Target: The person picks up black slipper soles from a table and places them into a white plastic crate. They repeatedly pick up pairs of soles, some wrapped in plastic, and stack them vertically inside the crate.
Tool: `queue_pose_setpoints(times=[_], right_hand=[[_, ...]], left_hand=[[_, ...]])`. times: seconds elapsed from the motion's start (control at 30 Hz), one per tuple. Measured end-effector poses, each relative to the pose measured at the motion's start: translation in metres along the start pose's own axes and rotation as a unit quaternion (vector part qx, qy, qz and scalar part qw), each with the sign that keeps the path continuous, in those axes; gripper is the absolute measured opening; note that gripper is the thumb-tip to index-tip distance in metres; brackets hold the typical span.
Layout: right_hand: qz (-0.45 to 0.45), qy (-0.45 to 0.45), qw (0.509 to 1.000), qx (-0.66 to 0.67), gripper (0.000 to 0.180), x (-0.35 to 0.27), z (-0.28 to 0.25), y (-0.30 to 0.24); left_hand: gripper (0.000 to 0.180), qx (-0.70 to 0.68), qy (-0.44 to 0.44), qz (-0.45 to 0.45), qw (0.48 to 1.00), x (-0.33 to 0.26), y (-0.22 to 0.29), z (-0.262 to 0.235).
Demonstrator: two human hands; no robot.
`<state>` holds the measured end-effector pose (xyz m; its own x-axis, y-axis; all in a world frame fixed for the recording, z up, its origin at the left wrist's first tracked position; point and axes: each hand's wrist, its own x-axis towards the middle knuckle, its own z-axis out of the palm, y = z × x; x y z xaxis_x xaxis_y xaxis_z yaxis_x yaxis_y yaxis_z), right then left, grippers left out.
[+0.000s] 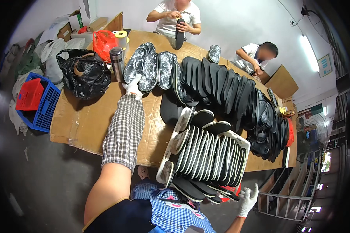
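Note:
My left hand point(133, 87), in a white glove, reaches across the table to the near end of a pair of black-and-white marbled shoe soles point(148, 72). It looks closed on their edge, though some fingers are hidden. Beside them lies another marbled sole point(165, 70). My right hand point(248, 199), also gloved, hangs at the lower right with its fingers apart and nothing in it. Close by is a white plastic basket point(243, 143), tightly packed with black, white-edged soles point(210, 155); several more lean along its near side.
A long curved row of black soles point(217, 83) fills the table point(85, 120). A steel flask point(117, 62), black plastic bag point(83, 73) and red bag point(104, 44) stand left, a blue crate point(46, 105) beyond. Two people work across the table, one holding a black sole point(179, 34).

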<state>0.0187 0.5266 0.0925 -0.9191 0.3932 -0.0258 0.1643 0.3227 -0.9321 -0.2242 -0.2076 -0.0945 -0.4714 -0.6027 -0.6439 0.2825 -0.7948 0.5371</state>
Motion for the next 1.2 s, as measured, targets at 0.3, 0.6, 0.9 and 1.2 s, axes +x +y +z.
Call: queue_pose_setpoints(times=[0.3,0.6,0.9,1.2], right_hand=[[0.024,-0.023,0.999,-0.022,0.067,0.01,-0.009,0.017],[0.024,-0.018,0.999,-0.032,0.07,0.01,0.008,-0.007],[0.034,-0.037,0.999,0.003,0.071,0.016,0.019,-0.006],[0.025,-0.031,0.999,0.014,0.07,0.018,0.013,0.002]], left_hand=[[0.08,0.086,-0.121,0.186,0.971,0.011,-0.02,-0.012],[0.054,0.06,-0.056,0.142,0.986,0.025,-0.033,-0.007],[0.055,0.09,-0.08,0.144,0.982,0.004,-0.035,-0.035],[0.056,0.066,-0.083,0.123,0.987,-0.058,-0.033,-0.105]])
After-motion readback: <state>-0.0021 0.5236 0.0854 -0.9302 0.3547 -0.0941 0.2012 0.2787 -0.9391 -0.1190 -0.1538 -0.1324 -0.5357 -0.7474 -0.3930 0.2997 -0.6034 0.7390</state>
